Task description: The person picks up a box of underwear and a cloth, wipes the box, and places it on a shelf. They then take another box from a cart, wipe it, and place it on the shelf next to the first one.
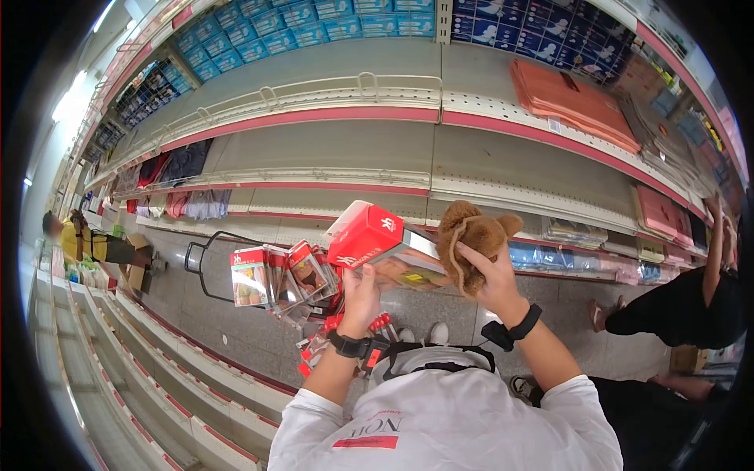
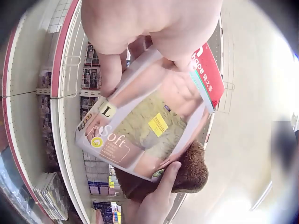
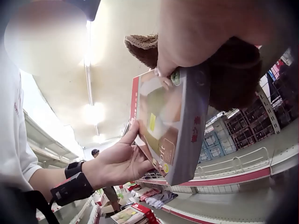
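Observation:
A boxed underwear pack with a red top (image 1: 367,239), labelled "Soft" and "L" on its face (image 2: 154,121), is held between both hands. The left hand (image 1: 360,295) grips its red end in the head view; in the right wrist view that hand (image 3: 117,163) has thumb and fingers around the box edge. A brown fuzzy cloth (image 1: 491,235) is in the right hand (image 1: 493,276), bunched against the other end of the box. In the left wrist view the right thumb (image 2: 169,179) presses on the box's corner, with the brown cloth (image 2: 194,170) behind it.
Below the hands, more packs (image 1: 251,275) fill a basket with a black handle (image 1: 196,263). Shelves (image 1: 314,149) run ahead, with orange packs (image 1: 569,102) at upper right. Another shelf unit (image 1: 141,377) stands left. People are at far left (image 1: 102,243) and right (image 1: 667,314).

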Action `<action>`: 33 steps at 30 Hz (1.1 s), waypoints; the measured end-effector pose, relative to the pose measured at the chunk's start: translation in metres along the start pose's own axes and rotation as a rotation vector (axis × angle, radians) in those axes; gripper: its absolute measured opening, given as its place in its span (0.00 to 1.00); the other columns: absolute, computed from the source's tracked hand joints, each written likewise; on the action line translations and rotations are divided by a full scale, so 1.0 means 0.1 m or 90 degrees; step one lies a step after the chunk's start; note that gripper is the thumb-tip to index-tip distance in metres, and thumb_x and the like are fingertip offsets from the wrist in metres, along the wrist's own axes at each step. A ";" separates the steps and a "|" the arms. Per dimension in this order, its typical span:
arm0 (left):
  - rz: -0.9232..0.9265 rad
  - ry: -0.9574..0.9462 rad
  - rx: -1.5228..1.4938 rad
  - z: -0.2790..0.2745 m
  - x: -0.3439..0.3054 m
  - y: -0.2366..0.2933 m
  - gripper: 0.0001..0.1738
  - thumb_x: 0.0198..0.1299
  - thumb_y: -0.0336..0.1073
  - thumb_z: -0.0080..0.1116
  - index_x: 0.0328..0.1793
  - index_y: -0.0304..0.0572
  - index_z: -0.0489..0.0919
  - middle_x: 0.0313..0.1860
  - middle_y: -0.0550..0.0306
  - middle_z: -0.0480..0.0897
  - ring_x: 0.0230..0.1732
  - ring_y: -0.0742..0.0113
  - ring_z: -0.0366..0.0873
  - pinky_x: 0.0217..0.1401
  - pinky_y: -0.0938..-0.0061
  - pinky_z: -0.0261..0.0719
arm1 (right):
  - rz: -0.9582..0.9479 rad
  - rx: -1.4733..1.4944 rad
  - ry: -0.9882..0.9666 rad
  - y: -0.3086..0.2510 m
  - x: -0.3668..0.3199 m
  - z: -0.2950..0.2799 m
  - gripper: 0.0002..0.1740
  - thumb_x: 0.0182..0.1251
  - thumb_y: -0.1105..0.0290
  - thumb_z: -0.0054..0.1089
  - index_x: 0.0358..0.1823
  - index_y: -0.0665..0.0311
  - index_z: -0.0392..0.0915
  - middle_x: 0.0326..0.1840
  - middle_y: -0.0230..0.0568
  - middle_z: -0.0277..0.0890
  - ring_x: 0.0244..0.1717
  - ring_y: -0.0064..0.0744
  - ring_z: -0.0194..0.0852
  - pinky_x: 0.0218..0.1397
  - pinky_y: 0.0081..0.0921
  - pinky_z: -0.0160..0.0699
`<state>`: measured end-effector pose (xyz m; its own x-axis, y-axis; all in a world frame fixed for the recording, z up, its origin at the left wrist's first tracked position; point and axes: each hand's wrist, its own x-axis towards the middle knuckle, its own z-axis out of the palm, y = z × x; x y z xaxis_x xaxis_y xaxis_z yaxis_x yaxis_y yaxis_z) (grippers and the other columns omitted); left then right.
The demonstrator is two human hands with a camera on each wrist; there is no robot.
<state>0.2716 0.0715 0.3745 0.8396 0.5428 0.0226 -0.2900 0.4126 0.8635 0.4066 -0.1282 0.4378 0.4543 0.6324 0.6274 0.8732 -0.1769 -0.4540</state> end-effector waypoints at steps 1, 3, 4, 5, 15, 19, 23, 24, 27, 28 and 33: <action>-0.001 0.000 -0.012 -0.01 0.00 -0.04 0.26 0.66 0.50 0.45 0.63 0.46 0.57 0.57 0.49 0.73 0.51 0.55 0.78 0.45 0.58 0.83 | -0.001 0.002 -0.002 0.00 -0.01 -0.01 0.32 0.44 0.69 0.70 0.56 0.51 0.75 0.58 0.56 0.63 0.57 0.58 0.63 0.60 0.42 0.64; 0.000 0.001 -0.022 -0.03 -0.02 -0.09 0.25 0.66 0.49 0.45 0.63 0.46 0.57 0.57 0.48 0.72 0.51 0.54 0.78 0.44 0.57 0.83 | 0.112 0.115 0.055 0.01 -0.03 -0.03 0.29 0.48 0.70 0.69 0.56 0.57 0.74 0.57 0.54 0.64 0.57 0.52 0.64 0.60 0.36 0.64; -0.026 -0.016 -0.022 -0.01 -0.03 -0.07 0.25 0.67 0.49 0.44 0.63 0.45 0.57 0.56 0.47 0.73 0.50 0.53 0.79 0.45 0.56 0.83 | 0.112 0.117 0.055 0.08 -0.09 0.02 0.29 0.48 0.70 0.69 0.56 0.57 0.74 0.57 0.54 0.64 0.57 0.52 0.64 0.60 0.36 0.64; -0.052 -0.033 -0.022 0.00 -0.04 -0.05 0.25 0.67 0.49 0.44 0.62 0.44 0.58 0.55 0.46 0.74 0.50 0.52 0.79 0.46 0.56 0.83 | 0.230 0.197 0.116 0.17 -0.17 0.12 0.27 0.52 0.70 0.67 0.56 0.61 0.72 0.57 0.52 0.65 0.58 0.47 0.65 0.60 0.34 0.64; -0.053 -0.009 -0.079 0.29 -0.04 0.09 0.23 0.69 0.49 0.40 0.60 0.39 0.63 0.46 0.41 0.79 0.48 0.49 0.80 0.51 0.58 0.81 | 0.443 0.519 0.201 -0.02 -0.02 0.23 0.25 0.67 0.68 0.54 0.62 0.70 0.59 0.60 0.40 0.65 0.60 0.29 0.64 0.63 0.27 0.60; -0.090 -0.083 -0.061 0.29 -0.07 0.06 0.21 0.69 0.43 0.42 0.57 0.33 0.66 0.50 0.43 0.79 0.50 0.52 0.79 0.53 0.64 0.81 | 0.451 0.465 0.083 0.03 -0.09 0.29 0.27 0.63 0.70 0.58 0.60 0.71 0.61 0.58 0.42 0.67 0.57 0.29 0.65 0.59 0.27 0.65; -0.107 -0.021 -0.168 0.39 -0.04 0.21 0.20 0.69 0.43 0.43 0.58 0.34 0.67 0.53 0.46 0.77 0.51 0.57 0.79 0.54 0.66 0.81 | 0.396 0.453 0.095 -0.11 -0.10 0.28 0.27 0.61 0.70 0.60 0.59 0.72 0.62 0.56 0.41 0.68 0.56 0.29 0.67 0.59 0.27 0.65; -0.106 -0.020 -0.168 0.39 -0.03 0.21 0.20 0.69 0.43 0.43 0.58 0.34 0.67 0.53 0.46 0.77 0.51 0.57 0.79 0.54 0.66 0.81 | 0.367 0.425 0.085 -0.11 -0.11 0.29 0.27 0.61 0.70 0.61 0.59 0.72 0.62 0.55 0.41 0.69 0.56 0.29 0.67 0.58 0.27 0.66; -0.086 0.004 -0.170 0.38 -0.03 0.22 0.20 0.69 0.42 0.43 0.60 0.36 0.66 0.53 0.47 0.77 0.52 0.59 0.78 0.55 0.65 0.81 | 0.343 0.438 0.074 -0.20 -0.06 0.23 0.27 0.61 0.70 0.61 0.59 0.71 0.62 0.56 0.41 0.69 0.56 0.29 0.67 0.58 0.27 0.66; -0.082 -0.004 -0.145 0.39 -0.04 0.23 0.21 0.68 0.42 0.43 0.60 0.36 0.65 0.54 0.48 0.77 0.53 0.58 0.78 0.54 0.64 0.81 | 0.347 0.479 0.074 -0.23 -0.03 0.21 0.27 0.61 0.70 0.61 0.60 0.70 0.62 0.57 0.41 0.68 0.57 0.29 0.67 0.59 0.28 0.66; -0.062 -0.047 -0.054 0.46 -0.16 0.32 0.21 0.67 0.40 0.47 0.61 0.36 0.64 0.53 0.45 0.76 0.53 0.55 0.77 0.53 0.58 0.80 | 0.569 0.770 0.047 -0.03 -0.11 0.19 0.28 0.64 0.68 0.59 0.62 0.67 0.60 0.59 0.39 0.66 0.57 0.28 0.67 0.60 0.29 0.67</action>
<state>0.2699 0.0419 0.4254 0.8963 0.4429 -0.0189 -0.2411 0.5229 0.8176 0.3953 -0.1206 0.4201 0.7829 0.6110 -0.1174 -0.3394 0.2612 -0.9037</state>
